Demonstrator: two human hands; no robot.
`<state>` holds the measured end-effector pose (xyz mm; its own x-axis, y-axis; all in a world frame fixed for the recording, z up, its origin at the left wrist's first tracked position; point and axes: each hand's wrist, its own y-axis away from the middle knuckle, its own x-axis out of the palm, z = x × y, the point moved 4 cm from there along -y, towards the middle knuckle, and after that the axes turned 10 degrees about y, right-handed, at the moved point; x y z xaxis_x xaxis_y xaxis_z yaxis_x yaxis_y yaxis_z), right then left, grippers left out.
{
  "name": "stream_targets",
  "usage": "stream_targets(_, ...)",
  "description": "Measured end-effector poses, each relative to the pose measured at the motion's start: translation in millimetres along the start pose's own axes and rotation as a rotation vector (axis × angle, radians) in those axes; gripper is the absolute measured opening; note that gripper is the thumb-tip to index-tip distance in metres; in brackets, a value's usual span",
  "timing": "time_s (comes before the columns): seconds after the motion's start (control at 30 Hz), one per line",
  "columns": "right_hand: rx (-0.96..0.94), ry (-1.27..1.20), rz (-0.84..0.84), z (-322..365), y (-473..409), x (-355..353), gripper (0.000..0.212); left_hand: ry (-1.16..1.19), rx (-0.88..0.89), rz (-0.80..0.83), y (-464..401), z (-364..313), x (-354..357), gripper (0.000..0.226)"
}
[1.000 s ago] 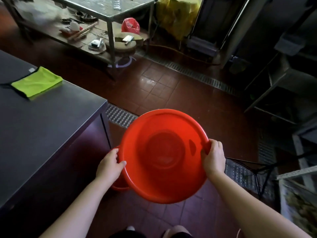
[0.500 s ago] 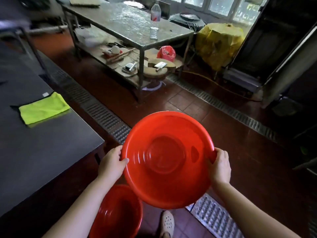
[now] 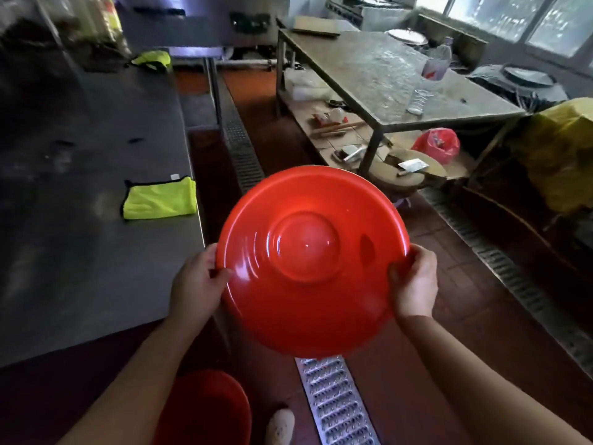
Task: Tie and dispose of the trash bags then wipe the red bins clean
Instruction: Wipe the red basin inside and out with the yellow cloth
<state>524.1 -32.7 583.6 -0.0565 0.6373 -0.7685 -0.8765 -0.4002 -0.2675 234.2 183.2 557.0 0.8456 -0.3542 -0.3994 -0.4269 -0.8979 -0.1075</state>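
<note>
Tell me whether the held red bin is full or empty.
Empty: the bin, held by both hands, faces the camera and only its bare red inside shows.

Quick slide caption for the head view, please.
Both hands, left hand and right hand, hold a red bin by its rim beside a counter bearing a yellow-green cloth.

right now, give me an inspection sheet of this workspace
surface: dark steel counter at left; red-brown tiled floor with metal drain grates.
job's things: red bin held in the air by its rim; second red bin on the floor below; yellow-green cloth lying on the counter.
clutter: worn metal table with a plastic bottle; tools and a red bag on its lower shelf.
grippers: left hand and right hand each grip the rim on opposite sides.
cables: nothing seen.
surroundings: windows at the far right, yellow covered bundle, a shoe by the grate.
</note>
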Motion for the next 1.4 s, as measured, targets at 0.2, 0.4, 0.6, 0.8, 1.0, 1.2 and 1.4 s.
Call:
stream_targets(0.2,-0.252,-0.118,-0.045,92.0,-65.6,55.6,0.034,-0.072,-0.03,-0.338,-48.4,10.6,-38.8,0.037)
stream_targets(0.4,-0.471,-0.211,0.037,194.7,-118.7,107.3,0.032,-0.073,-0.046,-0.579,-86.8,16.5,-87.5,0.041)
stream_targets(0.6,-0.584,-0.315,0.162,286.3,-127.9,159.3,0.032,-0.095,-0.098,-0.747,-89.4,25.3,-149.6,0.033)
stream_targets(0.8,-0.784,-0.441,0.317,388.0,-96.7,222.3,0.034,-0.096,-0.227,-1.011,-42.1,36.2,-193.0,0.032)
stream_targets(1.0,-1.025,-0.631,0.501,469.2,-51.1,278.3,0.029,-0.283,-0.371,-1.298,-7.2,42.4,-210.7,0.04)
stream_targets(1.2,-1.141,-0.791,0.674,525.7,-38.3,320.2,0.029,-0.248,-0.482,-1.549,-14.8,54.1,-197.5,0.04)
stream_targets(1.4,-1.268,-0.916,0.827,567.1,-23.0,342.6,0.028,0.22,-0.55,-1.845,-35.0,93.9,-159.3,0.023)
